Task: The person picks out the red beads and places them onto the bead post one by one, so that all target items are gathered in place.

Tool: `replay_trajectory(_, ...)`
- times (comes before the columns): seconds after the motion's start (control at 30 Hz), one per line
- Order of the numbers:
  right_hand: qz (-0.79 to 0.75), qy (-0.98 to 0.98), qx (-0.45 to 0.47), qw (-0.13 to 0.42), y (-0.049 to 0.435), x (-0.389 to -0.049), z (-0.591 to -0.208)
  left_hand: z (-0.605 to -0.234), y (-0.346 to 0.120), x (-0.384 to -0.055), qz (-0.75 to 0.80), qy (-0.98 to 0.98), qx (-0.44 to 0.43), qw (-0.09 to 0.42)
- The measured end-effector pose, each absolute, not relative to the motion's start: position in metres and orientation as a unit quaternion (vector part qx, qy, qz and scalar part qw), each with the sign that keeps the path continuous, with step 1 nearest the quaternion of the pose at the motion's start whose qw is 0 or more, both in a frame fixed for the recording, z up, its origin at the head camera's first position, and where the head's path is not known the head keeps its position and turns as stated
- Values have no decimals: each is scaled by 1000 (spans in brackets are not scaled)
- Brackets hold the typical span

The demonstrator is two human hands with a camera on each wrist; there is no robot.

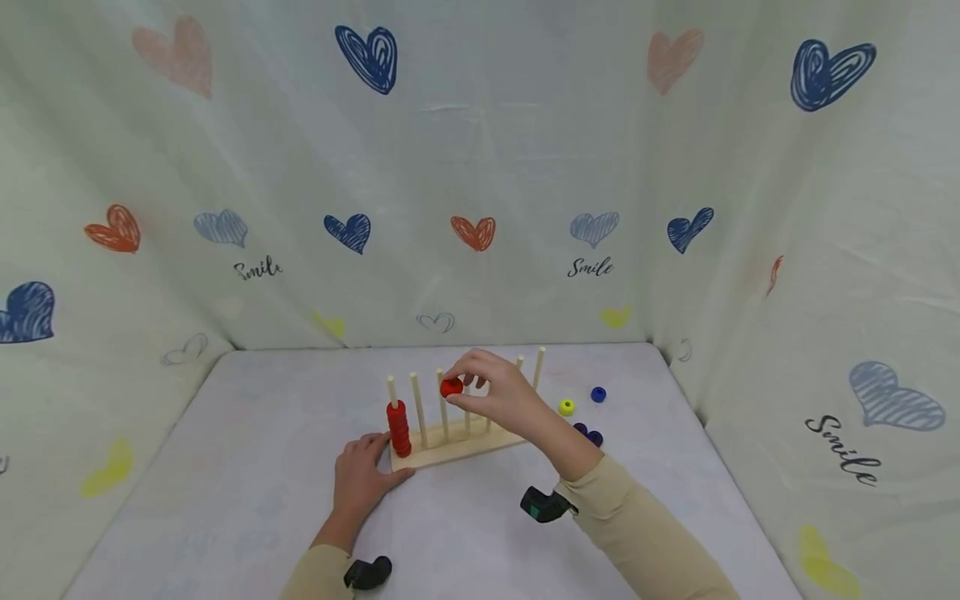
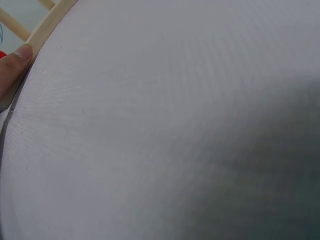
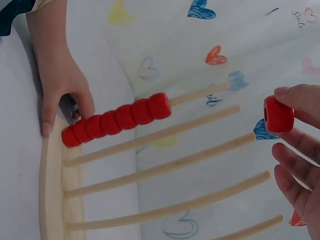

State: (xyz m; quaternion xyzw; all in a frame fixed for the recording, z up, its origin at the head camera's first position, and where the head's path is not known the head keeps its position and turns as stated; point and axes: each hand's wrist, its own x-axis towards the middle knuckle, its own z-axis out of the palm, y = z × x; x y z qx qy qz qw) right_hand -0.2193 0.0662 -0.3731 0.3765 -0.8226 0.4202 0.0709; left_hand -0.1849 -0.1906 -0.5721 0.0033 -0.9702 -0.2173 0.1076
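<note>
A wooden peg stand (image 1: 457, 450) rests on the table, its several upright pegs in a row. The leftmost peg carries a stack of several red beads (image 3: 117, 121), with bare wood above them. My left hand (image 1: 360, 477) grips the stand's left end, thumb (image 2: 22, 51) on the front edge and fingers round the far side. Between thumb and fingertips, my right hand (image 1: 498, 392) pinches a single red bead (image 3: 279, 115). That bead is raised near the tops of the middle pegs, apart from the stack, its hole facing the pegs in the right wrist view.
Right of the stand lie a yellow bead (image 1: 567, 407), a blue bead (image 1: 598, 394) and two dark blue beads (image 1: 595, 438), close to the right forearm. A heart-printed curtain (image 1: 480, 167) encloses the table (image 1: 270, 467) at the back and sides.
</note>
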Motion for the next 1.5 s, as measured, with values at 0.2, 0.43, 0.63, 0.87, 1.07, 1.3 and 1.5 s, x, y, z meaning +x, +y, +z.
replay_trajectory(0.2,426,-812,391,77,57,-221,-369,-572,-190,-186,-219,-970,3,102)
replay_trajectory(0.43,435,-802,400,85,45,-226,-366,-570,-189,-186,-212,-972,1,103)
replay_trajectory(0.63,444,-796,404,77,37,-227,-364,-570,-191,-186,-207,-973,4,103)
replay_trajectory(0.87,453,-796,392,85,30,-231,-361,-569,-191,-185,-212,-969,-12,122)
replay_trajectory(1.07,476,-787,383,83,23,-234,-360,-571,-192,-185,-209,-971,-13,120)
replay_trajectory(1.3,492,-781,379,65,14,-234,-359,-568,-191,-184,-208,-970,-15,123)
replay_trajectory(1.5,496,-780,377,63,6,-234,-360,-568,-192,-183,-207,-971,-14,121)
